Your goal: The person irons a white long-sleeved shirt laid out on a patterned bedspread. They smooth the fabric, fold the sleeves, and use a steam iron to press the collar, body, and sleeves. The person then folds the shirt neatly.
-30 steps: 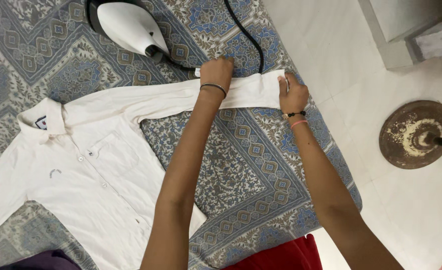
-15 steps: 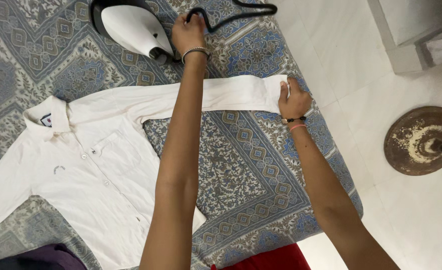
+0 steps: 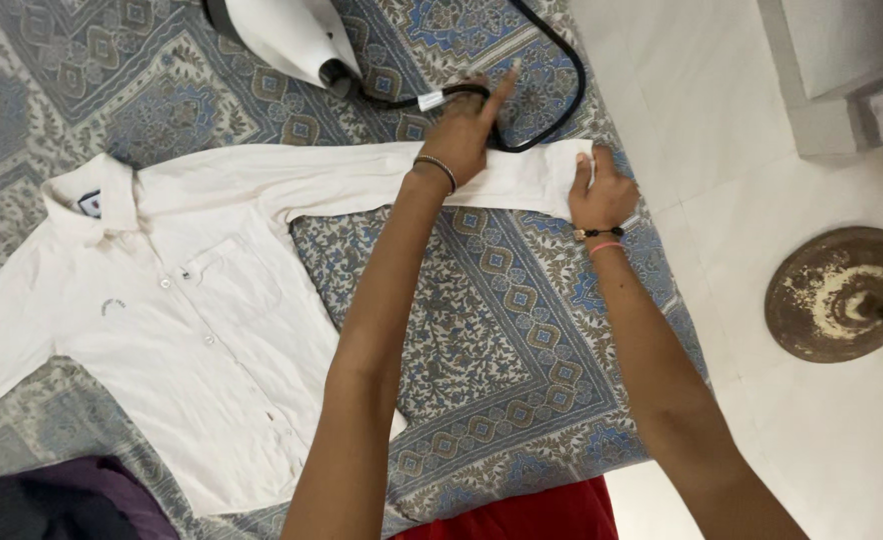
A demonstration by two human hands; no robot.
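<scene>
Both hands work at the far end of a cream shirt [image 3: 202,320] spread flat, buttoned front up, on a patterned blue-and-grey cloth [image 3: 502,330] laid over the floor. Its collar points toward the cloth's left edge and one long sleeve [image 3: 362,180] is stretched straight toward the right edge. The right hand [image 3: 602,195] has its grip closed on the sleeve's cuff [image 3: 572,175], fingers curled over the cuff's end close to the cloth's right edge. The left hand [image 3: 467,130] lies over the sleeve's far side, just beside the cuff, its grip wrapped around a black cord [image 3: 552,55] with the index finger held out straight; a small white tag sits on the cord next to the fingers. The cord loops across the cloth's far right part and runs to a white iron [image 3: 282,35] resting near the far edge, partly cut off by the frame. A metal bangle circles the left wrist; black and pink bands circle the right. Off the cloth, on the white tiled floor [image 3: 722,130] to the right, stands a round, rusty metal base [image 3: 837,295]. Red fabric [image 3: 522,515] and dark purple fabric [image 3: 72,495] lie at the cloth's near edge.
</scene>
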